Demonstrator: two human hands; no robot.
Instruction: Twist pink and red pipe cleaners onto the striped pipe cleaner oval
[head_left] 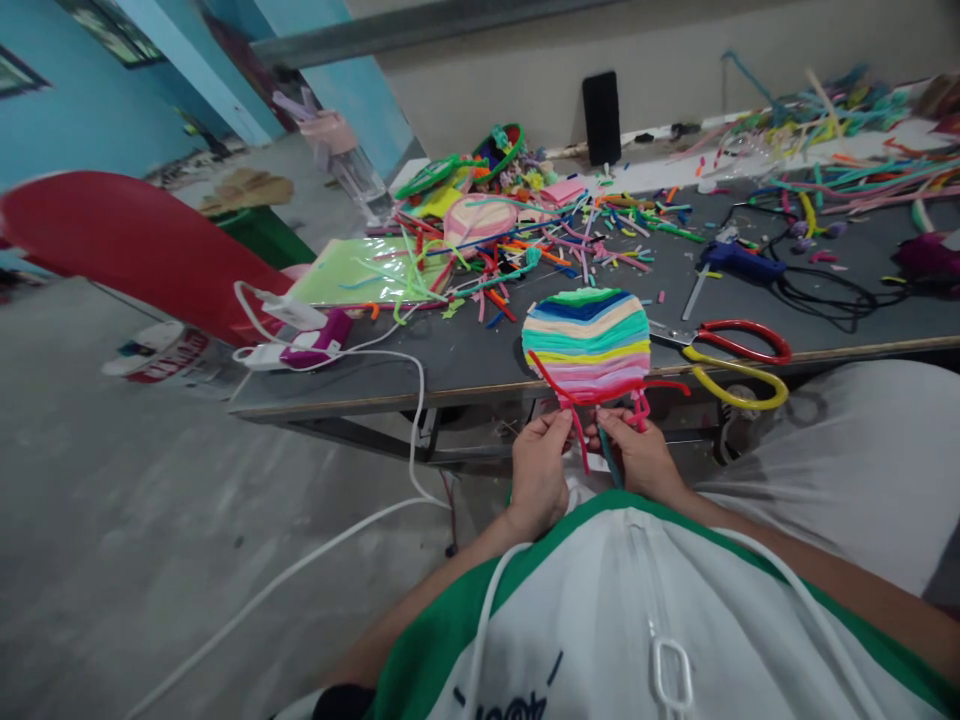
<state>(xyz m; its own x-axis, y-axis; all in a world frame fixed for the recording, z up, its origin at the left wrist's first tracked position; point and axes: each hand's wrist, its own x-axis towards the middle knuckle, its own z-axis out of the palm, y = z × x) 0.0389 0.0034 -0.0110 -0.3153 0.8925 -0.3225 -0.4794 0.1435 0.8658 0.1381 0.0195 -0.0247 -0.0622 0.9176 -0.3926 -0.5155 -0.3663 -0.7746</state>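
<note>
A round striped disc (pixel 586 345) made of coloured pipe cleaners in rows lies at the table's front edge. Red and pink ends stick out from its lower side. Just below it, my left hand (pixel 541 465) is closed in a pinch beside a hanging pink pipe cleaner (pixel 580 440); what its fingertips grip is too small to make out. My right hand (pixel 643 460) pinches a dark teal pipe cleaner (pixel 609 458) that points down toward my lap. The fingertips of both hands are close together. Scissors (pixel 720 350) with one red and one yellow handle lie right of the disc.
Cut pipe cleaner pieces (pixel 592 235) litter the grey table (pixel 465 365). A blue glue gun (pixel 742 262) with a black cord lies at right. A phone (pixel 602 118) leans on the wall. A bottle (pixel 349 165), a purple-and-white plug (pixel 319 340) and a white cable (pixel 417 400) are at left.
</note>
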